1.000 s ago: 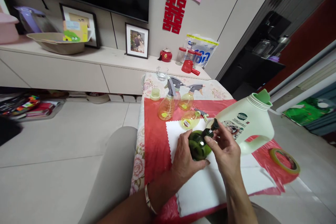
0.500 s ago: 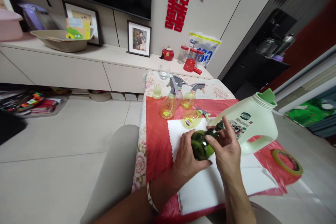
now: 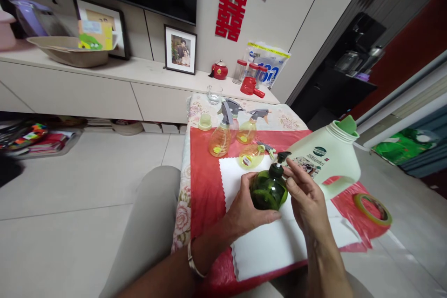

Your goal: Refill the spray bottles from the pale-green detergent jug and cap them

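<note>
My left hand is wrapped round the side of a dark green pump bottle, which leans a little over the white cloth. Its black pump head sits on the neck. Beside the neck, my right hand has its fingers spread, and nothing shows in it. Whether its fingertips touch the bottle, I cannot tell. Just beyond lies a yellow spray bottle on its side. To the right stands a large pale green jug with a green piece in its mouth.
Upright spray bottles stand at the back beside a pale green cap and a glass cup. A roll of tape lies at the right on red plastic sheeting. A low cabinet runs behind the table.
My right hand has come off the pump head and opened, moving slightly right. The bottle is more upright in my left hand, and the whole view has shifted slightly.
</note>
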A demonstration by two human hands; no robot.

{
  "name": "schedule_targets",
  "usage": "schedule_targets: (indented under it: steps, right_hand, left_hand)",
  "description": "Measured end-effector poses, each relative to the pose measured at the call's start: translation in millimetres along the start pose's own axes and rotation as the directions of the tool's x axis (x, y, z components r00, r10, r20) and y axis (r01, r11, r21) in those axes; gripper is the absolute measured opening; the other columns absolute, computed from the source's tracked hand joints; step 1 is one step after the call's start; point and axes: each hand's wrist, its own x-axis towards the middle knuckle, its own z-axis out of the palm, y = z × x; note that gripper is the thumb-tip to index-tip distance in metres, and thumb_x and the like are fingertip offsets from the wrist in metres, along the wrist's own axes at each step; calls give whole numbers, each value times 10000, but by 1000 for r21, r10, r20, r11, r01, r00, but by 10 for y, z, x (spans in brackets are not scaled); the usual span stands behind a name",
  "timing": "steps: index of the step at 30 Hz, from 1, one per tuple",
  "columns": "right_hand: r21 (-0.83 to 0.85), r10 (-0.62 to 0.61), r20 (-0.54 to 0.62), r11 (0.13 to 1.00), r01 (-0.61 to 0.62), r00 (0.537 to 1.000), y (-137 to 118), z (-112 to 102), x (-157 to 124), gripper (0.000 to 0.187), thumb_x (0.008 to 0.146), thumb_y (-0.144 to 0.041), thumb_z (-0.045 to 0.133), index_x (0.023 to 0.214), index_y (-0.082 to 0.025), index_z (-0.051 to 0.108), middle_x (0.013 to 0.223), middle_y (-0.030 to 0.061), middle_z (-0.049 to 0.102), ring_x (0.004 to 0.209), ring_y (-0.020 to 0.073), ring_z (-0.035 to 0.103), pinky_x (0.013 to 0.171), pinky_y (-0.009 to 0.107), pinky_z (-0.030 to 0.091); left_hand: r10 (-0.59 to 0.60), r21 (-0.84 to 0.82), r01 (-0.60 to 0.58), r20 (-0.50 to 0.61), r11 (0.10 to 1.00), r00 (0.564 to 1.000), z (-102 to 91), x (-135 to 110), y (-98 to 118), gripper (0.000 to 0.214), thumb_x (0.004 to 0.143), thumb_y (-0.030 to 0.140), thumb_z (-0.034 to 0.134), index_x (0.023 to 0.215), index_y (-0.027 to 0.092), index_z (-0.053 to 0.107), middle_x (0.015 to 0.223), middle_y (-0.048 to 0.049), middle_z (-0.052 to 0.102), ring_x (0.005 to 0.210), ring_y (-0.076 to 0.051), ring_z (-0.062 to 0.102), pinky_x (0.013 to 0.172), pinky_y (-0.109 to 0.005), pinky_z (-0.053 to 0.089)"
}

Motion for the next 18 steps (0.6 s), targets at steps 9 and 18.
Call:
schedule_targets:
  steps: [9,18]
  right_hand:
    - [40,91,68,995,-94,993,-180,-101,-62,401,730,-442,839,1100,-322,745,1136,69,679,1019,223,655,966,416,516]
    - [6,21,290,1000,-23,957,-430,-253,-107,292,751,-324,818,1035,-289,754,909,51,654,790,140,619,703,228,537]
  left_hand:
    - [-69,-396,236,392,887,917,-54,-6,140,865,645,309,893,1388,212,460,1357,-128,587,1258,-352,555,1033,-467,437]
    - [-33,-532,331,492,780,870,-43,-15,192,789,687,395,849,1375,177,531,1374,-156,598,1295,-379,537,1057,-453,402]
